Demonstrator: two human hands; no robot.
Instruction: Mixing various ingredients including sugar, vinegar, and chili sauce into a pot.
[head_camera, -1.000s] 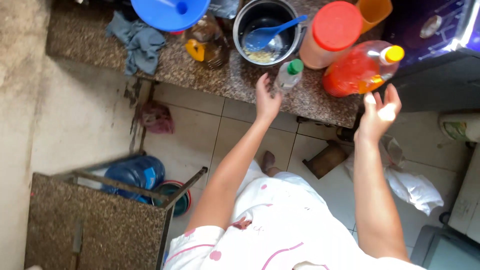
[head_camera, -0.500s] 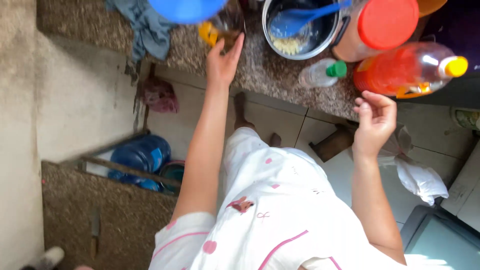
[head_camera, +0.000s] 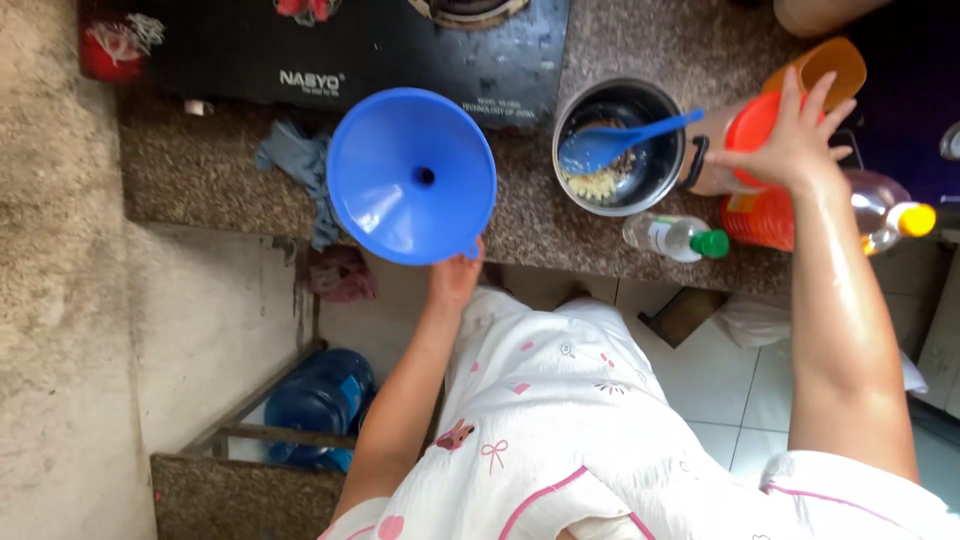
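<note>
A: The fingers of the left hand are pinched narrow on the near rim of the blue funnel, holding it up just left of the metal pot.

B: Which way does the funnel point?

A: Its wide mouth faces up toward the camera. The small hole sits in the middle, so its long axis runs down and away, toward the granite counter. The spout itself is hidden behind the cone.

B: What else lies left of the pot?

A: A grey cloth is crumpled on the counter just beyond the funnel's left edge, and a black stove sits behind it.

B: And the pot itself?

A: It holds a blue spoon over pale bits of food, the handle slanting up to the right.

B: Right of the pot?

A: The right hand has its fingers spread wide over the red lid of a jar, touching it. A small clear bottle with a green cap lies on its side in front
</note>
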